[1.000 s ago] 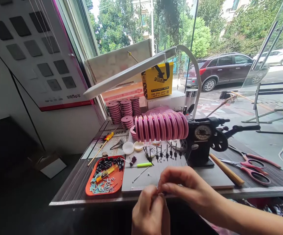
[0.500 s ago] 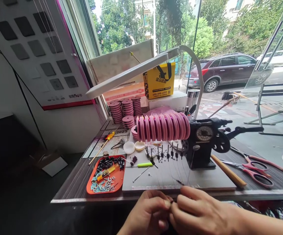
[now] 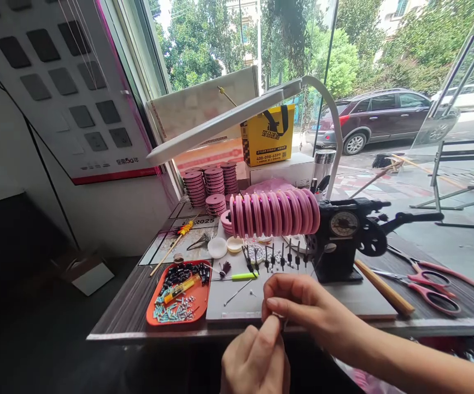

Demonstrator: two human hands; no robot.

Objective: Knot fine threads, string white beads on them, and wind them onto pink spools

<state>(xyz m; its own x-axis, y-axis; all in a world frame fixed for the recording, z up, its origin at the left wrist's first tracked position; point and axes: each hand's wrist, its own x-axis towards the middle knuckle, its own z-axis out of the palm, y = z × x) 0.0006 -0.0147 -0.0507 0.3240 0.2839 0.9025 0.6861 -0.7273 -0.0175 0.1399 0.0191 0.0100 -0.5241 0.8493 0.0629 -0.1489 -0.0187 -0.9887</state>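
Note:
My left hand (image 3: 257,355) is closed in a pinch below the table's front edge. Just above it my right hand (image 3: 298,303) has its fingers curled, their tips meeting my left fingertips. Whatever lies between the fingertips is too small and covered to name. Behind the hands, a row of small black pieces with upright stems (image 3: 282,260) stands on the pale board (image 3: 237,306). Over them is a row of pink spools (image 3: 275,213), mounted on a black hand-cranked winder (image 3: 341,241) with a dial.
An orange tray (image 3: 198,313) with black and blue-silver small parts lies left. Beside it is a hook tool with a green handle (image 3: 244,276). Scissors (image 3: 431,293) and a wooden bar (image 3: 384,287) lie right. A white lamp (image 3: 228,120) arches over the table.
My right hand has risen and moved slightly left, over the board's front edge. My left hand has lowered a little and turned, its fingers closed. The fingertips still meet.

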